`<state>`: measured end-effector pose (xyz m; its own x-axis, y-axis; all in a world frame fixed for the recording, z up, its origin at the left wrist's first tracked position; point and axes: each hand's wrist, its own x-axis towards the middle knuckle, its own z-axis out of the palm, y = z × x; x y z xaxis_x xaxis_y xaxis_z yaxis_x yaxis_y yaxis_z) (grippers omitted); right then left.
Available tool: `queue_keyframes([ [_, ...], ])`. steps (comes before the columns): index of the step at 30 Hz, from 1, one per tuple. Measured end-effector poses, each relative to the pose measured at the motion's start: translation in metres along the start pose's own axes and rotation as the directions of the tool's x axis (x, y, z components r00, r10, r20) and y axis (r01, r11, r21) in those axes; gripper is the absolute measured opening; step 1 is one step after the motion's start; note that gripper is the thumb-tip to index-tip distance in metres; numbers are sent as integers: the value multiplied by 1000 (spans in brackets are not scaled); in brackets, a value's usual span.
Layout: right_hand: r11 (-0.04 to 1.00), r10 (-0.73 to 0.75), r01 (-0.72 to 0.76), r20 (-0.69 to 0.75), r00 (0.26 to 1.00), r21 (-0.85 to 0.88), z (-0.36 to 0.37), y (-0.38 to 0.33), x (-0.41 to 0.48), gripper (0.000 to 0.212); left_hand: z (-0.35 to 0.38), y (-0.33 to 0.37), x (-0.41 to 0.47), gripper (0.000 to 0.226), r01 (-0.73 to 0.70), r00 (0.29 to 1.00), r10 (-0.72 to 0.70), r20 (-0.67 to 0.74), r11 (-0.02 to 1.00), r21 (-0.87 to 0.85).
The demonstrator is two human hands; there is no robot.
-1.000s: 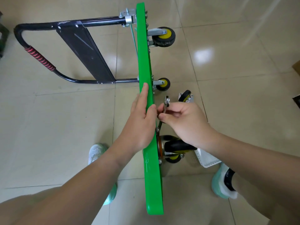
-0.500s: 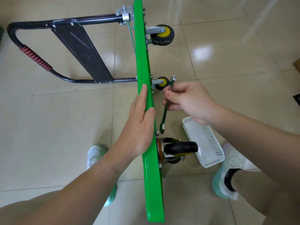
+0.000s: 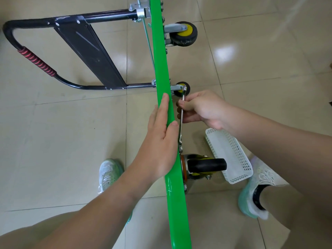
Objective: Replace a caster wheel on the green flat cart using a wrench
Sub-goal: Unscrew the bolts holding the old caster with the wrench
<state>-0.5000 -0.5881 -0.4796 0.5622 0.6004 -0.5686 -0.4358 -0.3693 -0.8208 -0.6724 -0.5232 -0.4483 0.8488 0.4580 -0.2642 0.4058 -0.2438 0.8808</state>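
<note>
The green flat cart [image 3: 177, 203] stands on its side edge on the floor, with its wheels pointing right. My left hand [image 3: 159, 139] lies flat against the deck's upper edge, fingers straight, steadying it. My right hand [image 3: 201, 108] grips a slim metal wrench [image 3: 181, 121] that runs close along the deck's underside. The wrench's lower jaw sits at a bolt just above the near caster wheel [image 3: 206, 165], a black swivel wheel with a yellow hub. Two smaller casters [image 3: 183, 34] [image 3: 181, 88] are mounted further along the deck.
The black folding handle [image 3: 37, 62] with a red grip lies flat on the tiles to the left. A white perforated basket [image 3: 231, 155] sits on the floor right of the near caster. My two shoes [image 3: 109, 173] [image 3: 255, 193] stand on either side of the deck.
My right hand lifted the wrench up and away from the deck, then brought it back alongside it. The wrench's lower jaw now rests at the bolt above the near caster. My left hand stayed put.
</note>
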Motion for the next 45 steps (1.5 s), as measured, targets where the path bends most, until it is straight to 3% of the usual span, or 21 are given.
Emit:
queue_keyframes([
  [7, 995, -36, 39, 32, 999, -96, 1, 4, 2, 7, 0, 0, 1, 63, 2, 1000, -2, 4, 1000, -6],
  [12, 999, -23, 23, 10, 1000, -24, -2, 0, 2, 8, 0, 0, 1, 63, 8, 1000, -8, 2, 1000, -9],
  [22, 997, 44, -42, 31, 999, -66, 7, 19, -2, 20, 0, 3, 0, 64, 20, 1000, -20, 4, 999, -31],
  [26, 994, -67, 68, 11, 998, -89, 1, 20, -19, 7, 0, 3, -1, 63, 21, 1000, -21, -11, 1000, -19],
  [34, 905, -408, 405, 5, 913, -132, 6, 37, -86, 31, 4, 7, -2, 64, 10, 999, -11, -45, 1000, -5],
  [38, 837, -522, 512, 3, 853, -191, 6, 52, -105, 29, 4, 7, -3, 63, -5, 998, 6, -59, 1000, 11],
  [41, 819, -552, 540, -10, 834, -195, 3, 50, -106, 28, 4, 8, -2, 63, -4, 998, 5, -57, 1000, 16],
  [45, 864, -496, 486, -58, 866, -133, -4, 28, -92, 27, 4, 4, -1, 63, -16, 998, 17, -56, 1000, 21],
])
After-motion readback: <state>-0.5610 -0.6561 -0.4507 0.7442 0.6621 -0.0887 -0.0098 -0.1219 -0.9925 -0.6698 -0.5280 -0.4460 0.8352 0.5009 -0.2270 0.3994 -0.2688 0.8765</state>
